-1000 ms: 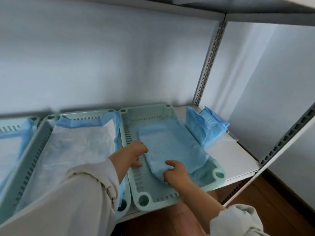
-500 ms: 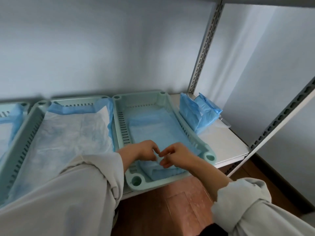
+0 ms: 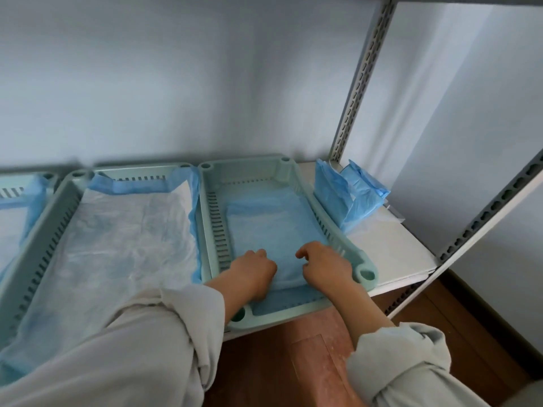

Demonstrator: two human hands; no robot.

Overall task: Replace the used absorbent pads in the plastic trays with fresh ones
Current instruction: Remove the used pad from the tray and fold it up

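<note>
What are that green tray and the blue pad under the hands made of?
The tray looks like moulded plastic, pale green with a matte finish: slotted walls and rounded corners. The blue pad seems to be a soft, folded sheet with a thin plastic-like backing, judging by its creases; the exact fibre can't be told.

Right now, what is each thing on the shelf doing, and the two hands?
Right tray: holds a blue pad, not yet spread.
Folded blue pad: still folded, lying flat in that tray.
Middle tray: lined, white pad spread open.
Spare pads: folded, standing beside the right tray.
Left hand: curled on the pad's near edge.
Right hand: curled on it too.
</note>
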